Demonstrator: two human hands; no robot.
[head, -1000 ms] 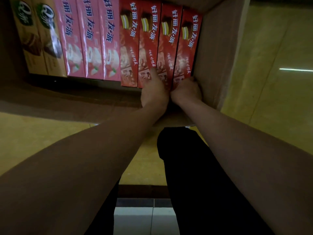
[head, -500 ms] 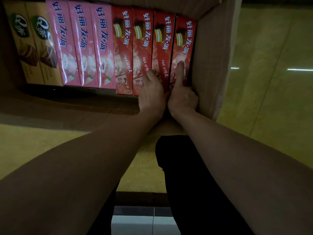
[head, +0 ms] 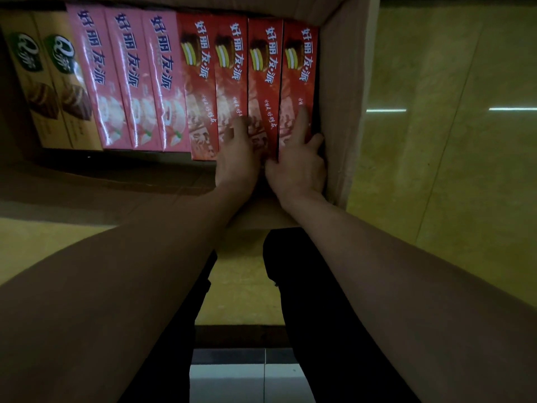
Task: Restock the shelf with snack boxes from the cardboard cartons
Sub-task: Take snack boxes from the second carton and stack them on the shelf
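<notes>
With my right hand (head: pixel 299 164) pinching the end red box (head: pixel 297 88) against the carton (head: pixel 343 91) wall, I'm starting to draw stock out. My left hand (head: pixel 238 158) lies flat on neighbouring boxes; next comes a straight pull.

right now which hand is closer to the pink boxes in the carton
Left. The left hand rests on the middle red boxes, one red box away from the pink boxes. The right hand lies on the rightmost red box, against the carton wall.

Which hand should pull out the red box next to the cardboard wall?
Probably the right hand: its fingers already lie on the end red box beside the carton wall. The left hand rests on boxes further left.
</notes>
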